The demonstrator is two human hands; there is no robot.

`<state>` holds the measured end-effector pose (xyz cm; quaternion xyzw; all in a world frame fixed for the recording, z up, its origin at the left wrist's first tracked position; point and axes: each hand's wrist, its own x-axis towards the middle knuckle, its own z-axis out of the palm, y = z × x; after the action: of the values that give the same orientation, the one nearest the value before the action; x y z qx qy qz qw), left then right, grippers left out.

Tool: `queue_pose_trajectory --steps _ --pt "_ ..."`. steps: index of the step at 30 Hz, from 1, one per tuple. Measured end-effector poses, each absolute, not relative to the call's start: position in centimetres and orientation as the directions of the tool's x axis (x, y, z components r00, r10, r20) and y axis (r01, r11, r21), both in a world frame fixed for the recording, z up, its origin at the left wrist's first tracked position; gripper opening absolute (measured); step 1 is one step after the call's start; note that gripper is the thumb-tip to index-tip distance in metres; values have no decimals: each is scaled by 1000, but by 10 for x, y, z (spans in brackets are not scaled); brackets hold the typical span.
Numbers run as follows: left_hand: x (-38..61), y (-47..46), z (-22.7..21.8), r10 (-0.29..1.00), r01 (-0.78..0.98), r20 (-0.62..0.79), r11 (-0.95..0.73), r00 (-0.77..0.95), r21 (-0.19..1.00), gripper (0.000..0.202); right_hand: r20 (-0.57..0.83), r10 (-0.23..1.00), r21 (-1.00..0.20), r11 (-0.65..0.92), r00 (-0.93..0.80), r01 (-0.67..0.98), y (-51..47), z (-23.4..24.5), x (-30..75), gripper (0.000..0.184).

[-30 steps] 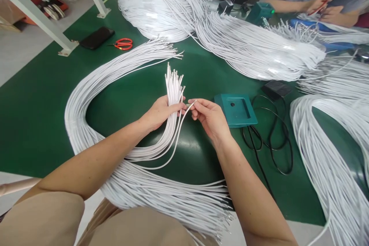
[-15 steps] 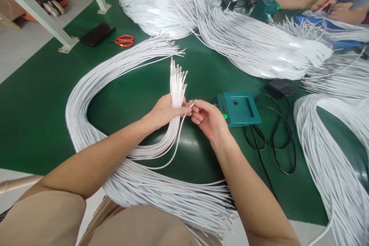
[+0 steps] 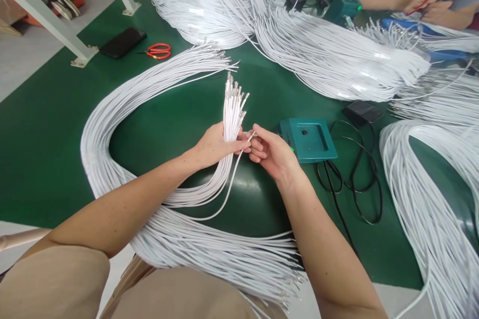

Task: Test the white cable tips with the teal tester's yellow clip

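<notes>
My left hand (image 3: 219, 144) is wrapped round a bunch of white wires (image 3: 232, 114), whose metal-tipped ends point upward above the fist. Just right of it, my right hand (image 3: 271, 152) pinches the tip of a single white wire (image 3: 236, 164) between thumb and finger. That wire loops down below the hands, apart from the bunch. The fingertips of both hands are close together, and my left thumb lies near the single wire. A larger curved bundle of white wires (image 3: 99, 134) lies on the table to the left and runs beneath my left forearm.
On the green table (image 3: 45, 159) are a teal device (image 3: 314, 140) with a black cable (image 3: 359, 189), red-handled scissors (image 3: 159, 51) and a black phone-like case (image 3: 123, 42). More wire bundles (image 3: 337, 55) lie at the back and right (image 3: 422, 199). Opposite, a person's hands (image 3: 430, 7) hold a red tool.
The bunch in my left hand has tilted slightly to the right. My right hand still pinches the single wire, its fingers slightly shifted. The whole view has moved a little.
</notes>
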<state>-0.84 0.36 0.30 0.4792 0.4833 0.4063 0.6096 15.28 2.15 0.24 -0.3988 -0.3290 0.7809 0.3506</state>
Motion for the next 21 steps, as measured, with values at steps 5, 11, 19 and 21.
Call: queue_pose_trajectory --steps 5,11,19,21 --pt "-11 5 0 964 -46 -196 207 178 977 24 -318 868 -834 -448 -382 -324 20 1 152 27" --pt "-11 4 2 962 -102 -206 227 179 969 39 -236 948 -945 -275 -216 -176 16 3 147 26" --pt "-14 8 3 893 -258 -346 420 288 870 44 312 928 -716 369 -202 592 9 -4 145 22" --pt "-15 9 2 881 -279 -377 453 287 847 42 411 837 -426 527 -361 736 8 -4 148 29"
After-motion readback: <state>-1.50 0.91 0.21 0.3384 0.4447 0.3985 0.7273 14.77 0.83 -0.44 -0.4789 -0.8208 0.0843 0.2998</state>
